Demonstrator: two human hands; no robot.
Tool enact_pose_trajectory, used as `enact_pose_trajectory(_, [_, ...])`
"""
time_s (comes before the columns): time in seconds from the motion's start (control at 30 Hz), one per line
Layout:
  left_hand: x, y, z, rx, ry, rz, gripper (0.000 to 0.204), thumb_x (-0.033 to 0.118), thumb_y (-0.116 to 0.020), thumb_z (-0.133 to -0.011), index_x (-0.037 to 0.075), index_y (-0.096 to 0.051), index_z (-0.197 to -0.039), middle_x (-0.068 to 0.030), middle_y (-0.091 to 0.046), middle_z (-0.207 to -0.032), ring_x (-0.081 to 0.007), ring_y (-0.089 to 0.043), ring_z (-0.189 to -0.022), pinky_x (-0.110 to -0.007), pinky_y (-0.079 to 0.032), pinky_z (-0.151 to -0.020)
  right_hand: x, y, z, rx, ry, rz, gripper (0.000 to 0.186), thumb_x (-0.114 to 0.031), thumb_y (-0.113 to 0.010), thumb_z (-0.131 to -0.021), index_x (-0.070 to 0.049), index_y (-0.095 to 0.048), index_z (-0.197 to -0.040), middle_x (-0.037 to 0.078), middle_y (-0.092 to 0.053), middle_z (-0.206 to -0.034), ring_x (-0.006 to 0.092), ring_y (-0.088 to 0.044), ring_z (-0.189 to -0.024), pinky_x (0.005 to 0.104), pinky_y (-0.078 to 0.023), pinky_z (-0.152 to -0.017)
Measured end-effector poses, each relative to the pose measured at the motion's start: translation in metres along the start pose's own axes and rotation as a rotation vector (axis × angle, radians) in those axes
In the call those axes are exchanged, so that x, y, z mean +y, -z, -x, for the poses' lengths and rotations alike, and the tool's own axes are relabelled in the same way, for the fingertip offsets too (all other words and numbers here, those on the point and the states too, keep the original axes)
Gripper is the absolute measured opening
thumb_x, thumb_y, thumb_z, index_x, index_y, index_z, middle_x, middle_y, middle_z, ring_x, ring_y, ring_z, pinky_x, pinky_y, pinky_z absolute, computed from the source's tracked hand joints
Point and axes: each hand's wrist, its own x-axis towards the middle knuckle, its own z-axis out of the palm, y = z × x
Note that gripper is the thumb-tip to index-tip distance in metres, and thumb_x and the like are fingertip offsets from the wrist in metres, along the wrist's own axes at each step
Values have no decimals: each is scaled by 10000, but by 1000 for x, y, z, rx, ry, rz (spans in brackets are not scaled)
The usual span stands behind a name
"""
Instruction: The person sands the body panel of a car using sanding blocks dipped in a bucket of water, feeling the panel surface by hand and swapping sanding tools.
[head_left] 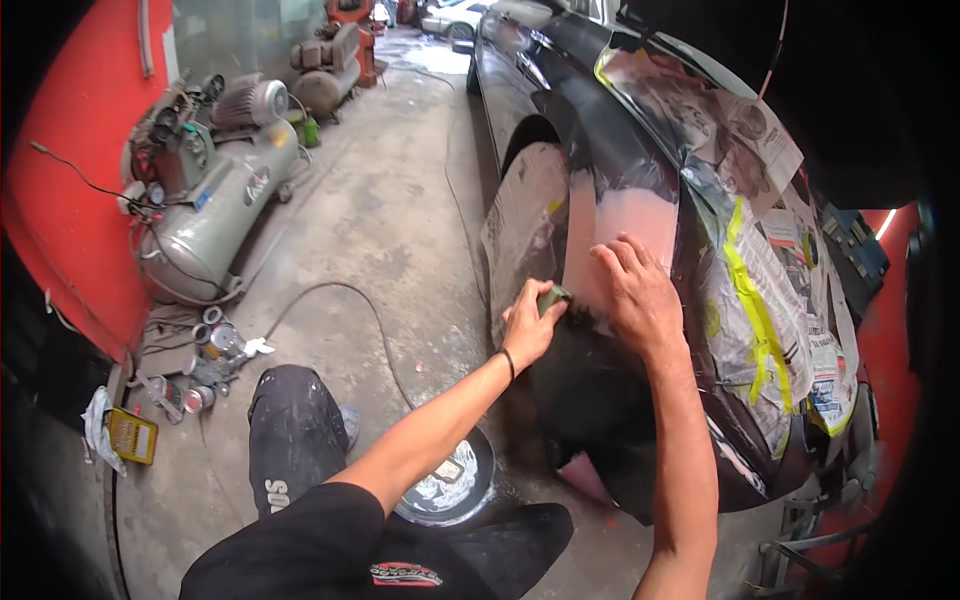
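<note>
A dark car (560, 75) stands at the right, with a smooth salmon-pink patch (635, 215) on its front fender. My left hand (530, 325) is closed around a small dark green block (553, 297), beside the fender's lower edge. On the patch's lower part rests my right hand (640, 295), its fingers spread and slightly bent, with nothing visible in it. Newspaper (530, 215) covers the wheel area left of the patch. More newspaper (760, 280), held by yellow tape (755, 310), lies over the car's front.
By my legs a round basin (478, 500) holds whitish liquid. A thin hose (375, 320) curves over the concrete floor. At the left are a grey air compressor (225, 215), several cans (200, 398) and a yellow container (132, 436). Another compressor (325, 85) stands farther back.
</note>
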Motion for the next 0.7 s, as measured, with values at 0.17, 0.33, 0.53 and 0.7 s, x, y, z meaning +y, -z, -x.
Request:
enact_pose_trajectory(0.17, [20,76,18,-374,76,183,449,195,-808,-1079,-18,-622,-1427,-128,-719,-1350,-221,-669,-1314,-386,-514,-1176,14,0,29,0,-59,-76,445,-87,-693,-903,-88,-686,-1349,136,-700,-1362,346,-617,-1426,460,-538,-1187])
enact_pose_trajectory(0.33, [-24,218,50,-294,92,32,408,205,-806,-1086,3,-644,-1402,-98,-734,-1274,-191,-687,-1221,-361,-555,-1078,7,-7,-7,-103,-41,-82,450,-116,-745,-852,-80,-700,-1298,138,-708,-1361,344,-636,-1408,449,-552,-1166])
enact_pose_trajectory(0.53, [-113,237,86,-269,221,-114,340,341,-706,-1162,73,-676,-1370,-24,-673,-1180,-143,-629,-1083,-329,-537,-992,12,-12,10,14,-74,-28,453,-95,-725,-862,-77,-746,-1314,151,-723,-1464,332,-632,-1461,465,-548,-1202])
enact_pose_trajectory(0.7, [-80,172,78,-651,887,869,404,396,-550,-1224,55,-666,-1406,-119,-769,-1317,-252,-778,-1151,-398,-630,-986,-3,9,15,-70,-134,-65,398,-22,-705,-850,-31,-706,-1248,176,-704,-1376,405,-609,-1450,509,-520,-1189])
